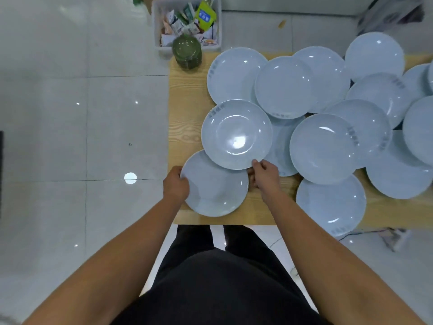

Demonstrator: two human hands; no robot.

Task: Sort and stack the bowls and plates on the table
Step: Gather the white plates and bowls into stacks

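The plate stacking is under way at the near-left corner of the wooden table. The left hand curls round the left rim of the nearest plate, steadying it. The right hand pinches the near rim of a lettered plate, which overlaps the nearest plate's far edge. I cannot tell whether it rests there or hangs just above.

The next move, I'd judge, is drawing it nearer until the two rims line up, then lowering it flat. It sits face up. Being round, it has no long axis, and its rim lettering points far-left. More pale blue plates lie overlapping to the right, and a stack of green bowls stands at the far-left corner.
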